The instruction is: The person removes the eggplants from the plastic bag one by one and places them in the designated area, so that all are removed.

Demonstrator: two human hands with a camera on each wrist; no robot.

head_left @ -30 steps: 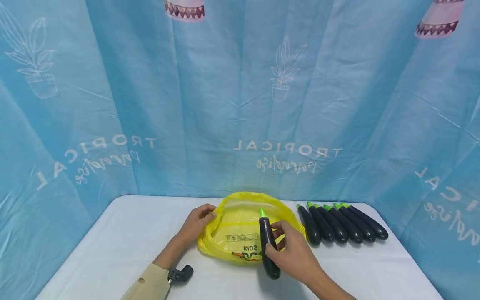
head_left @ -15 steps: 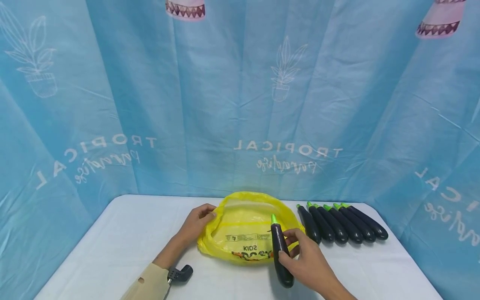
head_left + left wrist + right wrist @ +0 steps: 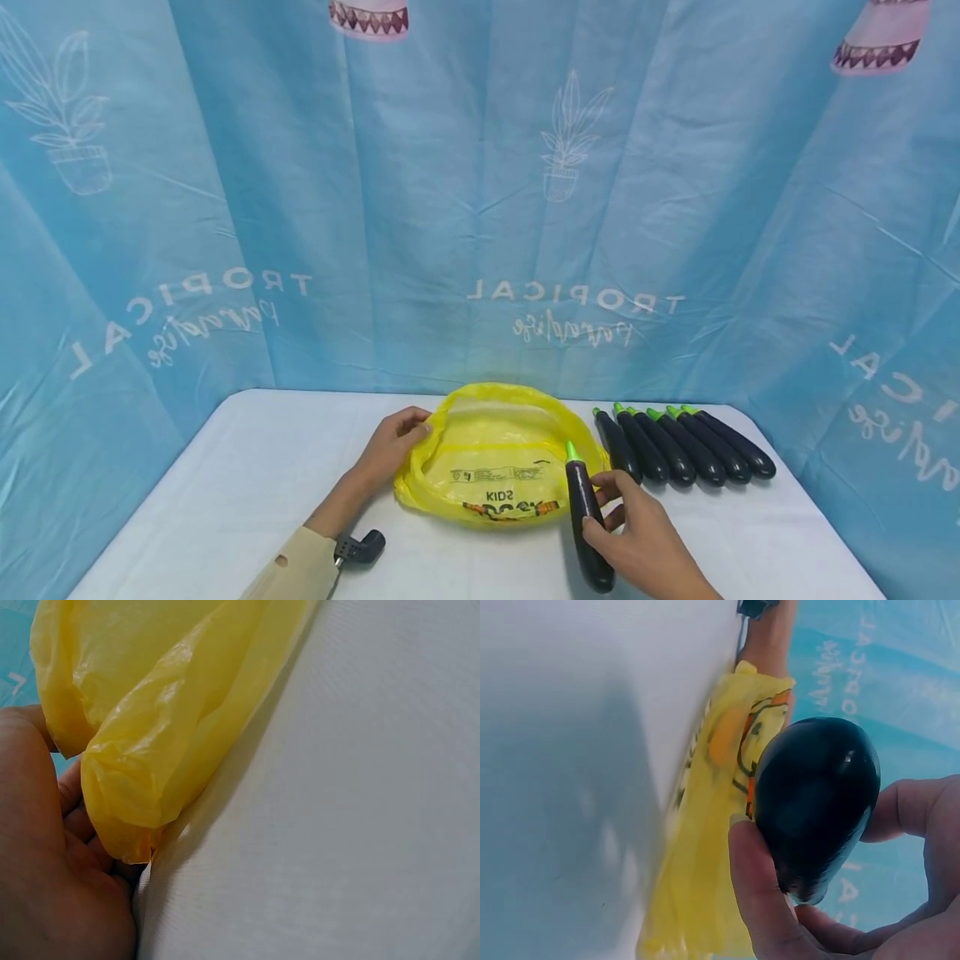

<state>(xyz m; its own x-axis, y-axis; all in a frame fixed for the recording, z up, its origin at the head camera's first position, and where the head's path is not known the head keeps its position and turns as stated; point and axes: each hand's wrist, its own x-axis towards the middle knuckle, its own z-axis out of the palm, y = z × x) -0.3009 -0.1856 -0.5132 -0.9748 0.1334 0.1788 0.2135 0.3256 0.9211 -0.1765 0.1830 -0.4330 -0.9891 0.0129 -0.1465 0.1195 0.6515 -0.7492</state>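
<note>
A yellow plastic bag (image 3: 487,467) lies on the table with its mouth spread wide. My left hand (image 3: 392,448) grips the bag's left edge; in the left wrist view the fingers of that hand (image 3: 56,855) pass behind the folded plastic (image 3: 142,765). In front of the bag's right side, my right hand (image 3: 637,533) pinches a dark eggplant (image 3: 587,533) between thumb and fingers, its green stem end pointing up and away. The right wrist view shows the eggplant's rounded end (image 3: 821,787) close up, with the right hand's thumb (image 3: 757,877) against one side.
Several more eggplants (image 3: 678,454) lie side by side on the white-covered table (image 3: 225,500), just right of the bag. A blue printed curtain (image 3: 420,250) hangs behind and at both sides. A small black device (image 3: 362,547) is attached at the left wrist.
My right hand has moved the eggplant to the right and toward me, from over the bag's front to its right front edge. The left hand and bag have stayed put.
</note>
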